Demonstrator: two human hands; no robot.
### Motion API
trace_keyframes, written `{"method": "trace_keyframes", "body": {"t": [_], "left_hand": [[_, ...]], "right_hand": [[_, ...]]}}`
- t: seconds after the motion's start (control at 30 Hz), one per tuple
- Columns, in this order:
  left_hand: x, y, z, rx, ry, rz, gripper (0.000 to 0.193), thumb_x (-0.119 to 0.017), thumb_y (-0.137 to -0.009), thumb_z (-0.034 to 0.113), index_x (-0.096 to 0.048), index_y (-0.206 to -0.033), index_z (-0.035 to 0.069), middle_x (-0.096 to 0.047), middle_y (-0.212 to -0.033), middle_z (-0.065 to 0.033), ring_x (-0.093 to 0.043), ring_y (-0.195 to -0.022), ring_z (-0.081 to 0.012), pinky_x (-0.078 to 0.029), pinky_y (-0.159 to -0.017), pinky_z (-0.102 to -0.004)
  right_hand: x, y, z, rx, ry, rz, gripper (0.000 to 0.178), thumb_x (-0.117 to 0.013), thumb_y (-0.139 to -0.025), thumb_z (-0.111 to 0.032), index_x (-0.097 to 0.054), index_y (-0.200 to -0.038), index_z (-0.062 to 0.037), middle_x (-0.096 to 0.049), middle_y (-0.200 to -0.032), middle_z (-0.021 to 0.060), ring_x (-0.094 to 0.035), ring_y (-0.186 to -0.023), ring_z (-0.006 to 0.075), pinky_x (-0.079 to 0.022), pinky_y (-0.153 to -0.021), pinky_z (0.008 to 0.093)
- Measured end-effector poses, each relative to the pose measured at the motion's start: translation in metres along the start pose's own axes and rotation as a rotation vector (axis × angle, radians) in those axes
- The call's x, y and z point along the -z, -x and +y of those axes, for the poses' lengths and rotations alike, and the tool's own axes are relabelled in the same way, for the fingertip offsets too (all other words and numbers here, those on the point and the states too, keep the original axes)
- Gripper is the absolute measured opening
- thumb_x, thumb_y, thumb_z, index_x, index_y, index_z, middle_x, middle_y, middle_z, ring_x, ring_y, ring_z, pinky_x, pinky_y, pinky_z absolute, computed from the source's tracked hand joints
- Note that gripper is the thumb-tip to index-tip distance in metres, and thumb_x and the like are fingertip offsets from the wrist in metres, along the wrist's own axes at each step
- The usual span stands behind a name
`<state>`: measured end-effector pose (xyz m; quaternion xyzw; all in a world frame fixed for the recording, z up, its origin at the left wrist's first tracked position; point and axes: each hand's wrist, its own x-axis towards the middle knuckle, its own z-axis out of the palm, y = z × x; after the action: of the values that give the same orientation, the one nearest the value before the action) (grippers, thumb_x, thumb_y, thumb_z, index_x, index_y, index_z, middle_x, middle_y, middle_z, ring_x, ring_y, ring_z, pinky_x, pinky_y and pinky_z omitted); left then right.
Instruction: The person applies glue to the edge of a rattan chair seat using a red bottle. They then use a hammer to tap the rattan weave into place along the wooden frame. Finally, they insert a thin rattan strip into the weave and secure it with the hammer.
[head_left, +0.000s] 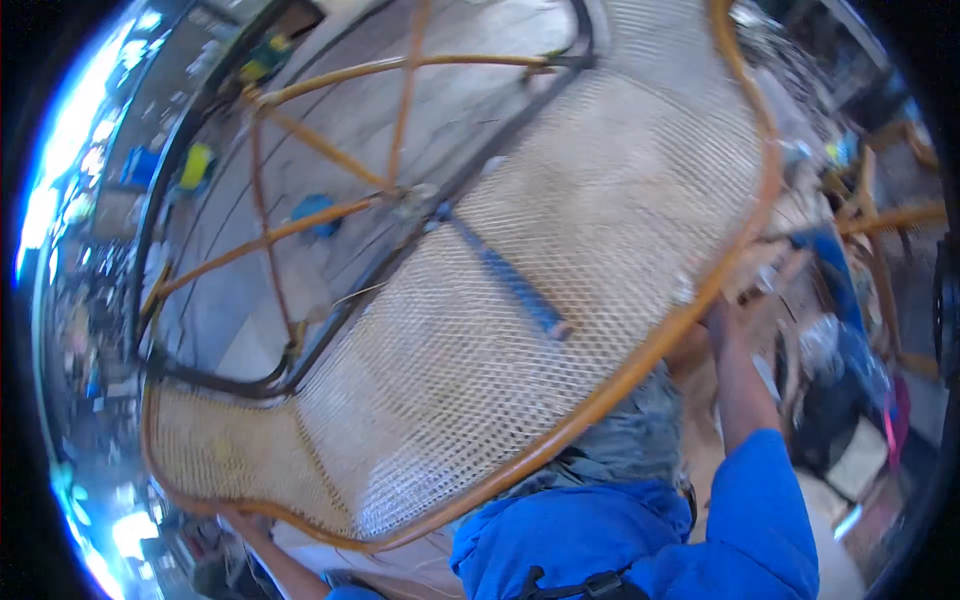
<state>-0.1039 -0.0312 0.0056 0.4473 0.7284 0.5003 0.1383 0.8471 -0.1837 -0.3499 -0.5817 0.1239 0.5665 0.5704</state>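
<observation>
Woven panel (620,210) in front — frame (405,250) beyond, toward left.

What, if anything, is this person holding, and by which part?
A woven cane panel, apparently by its wooden rim: left hand at the lower left, right hand at the right side. Both grips are mostly hidden, so the exact hold cannot be told.

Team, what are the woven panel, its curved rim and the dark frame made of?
Woven panel: probably cane or a plastic imitation, pale and matte; open mesh of thin strands.
Curved rim: looks like varnished wood or rattan; orange-brown, smooth, with a slight sheen.
Dark frame: perhaps painted metal, given slim bars and rounded corners; blur leaves wood possible.
</observation>
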Motion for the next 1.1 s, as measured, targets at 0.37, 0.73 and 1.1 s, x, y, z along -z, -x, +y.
{"method": "trace_keyframes", "body": {"t": [0.37,0.73,1.1], "left_hand": [[-0.027,0.011,0.028,0.156,0.112,0.116,0.064,-0.052,-0.094,0.043,-0.038,-0.14,0.002,-0.048,-0.129,-0.0125,-0.049,-0.114,-0.0253,-0.04,-0.1,-0.0378],[0.017,0.029,0.001,0.041,0.027,-0.017,0.061,-0.049,-0.097,0.041,-0.037,-0.141,0.001,-0.045,-0.134,-0.0131,-0.045,-0.121,-0.0239,-0.035,-0.105,-0.0362],[-0.017,0.037,-0.019,0.187,0.206,0.041,0.069,-0.064,-0.088,0.04,-0.041,-0.138,-0.002,-0.045,-0.139,-0.01,-0.042,-0.126,-0.0213,-0.028,-0.11,-0.0349]], "right_hand": [[-0.033,-0.025,0.076,0.003,-0.071,0.215,0.037,-0.052,-0.094,-0.041,-0.054,-0.115,-0.0107,-0.06,-0.088,0.0046,-0.06,-0.075,0.0202,-0.052,-0.068,0.0382],[-0.06,0.016,0.129,0.131,-0.153,0.356,0.038,-0.053,-0.094,-0.042,-0.054,-0.115,-0.0111,-0.059,-0.089,0.0043,-0.059,-0.078,0.0201,-0.052,-0.07,0.038],[-0.081,0.11,0.134,0.382,-0.244,0.338,0.038,-0.053,-0.094,-0.043,-0.054,-0.116,-0.0115,-0.059,-0.091,0.0041,-0.059,-0.081,0.0199,-0.051,-0.073,0.0377]]}}
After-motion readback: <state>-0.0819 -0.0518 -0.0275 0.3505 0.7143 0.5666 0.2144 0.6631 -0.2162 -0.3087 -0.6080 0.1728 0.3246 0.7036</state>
